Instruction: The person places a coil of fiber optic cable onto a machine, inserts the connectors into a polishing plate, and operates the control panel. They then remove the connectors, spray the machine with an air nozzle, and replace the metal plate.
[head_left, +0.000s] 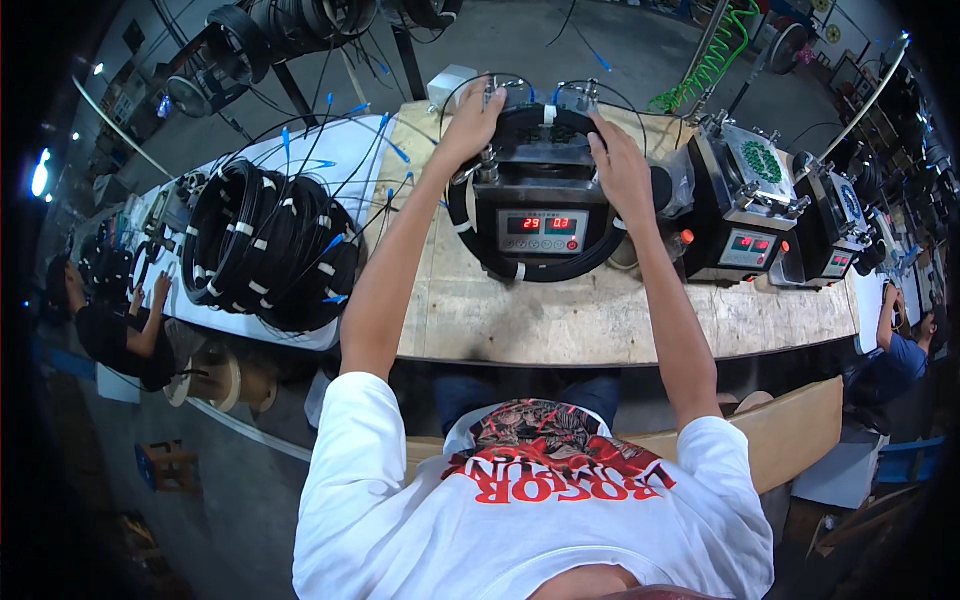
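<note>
In front of me stands a bench polishing machine (541, 185) with a metal top and a lit red display (546, 224). A coil of black cable (545, 272) loops around its body, tied with white bands. At the machine's far left corner, my left hand (474, 124) is closed about a metal corner clamp (491, 88). My right hand (624, 168) is at the far right corner, thumb and fingers apart, beside another clamp (591, 92). Its fingertips lie close to the cable coil; whether they touch it is unclear. Thin black leads with blue connectors (556, 97) run over the machine's far side.
Several bundled black cable coils (270, 235) lie on a white surface at left. Two similar machines (745, 200) with green and blue pads stand right, near an orange-capped bottle (682, 240). A white box (452, 84) sits at the back. Co-workers (125, 335) sit at both sides.
</note>
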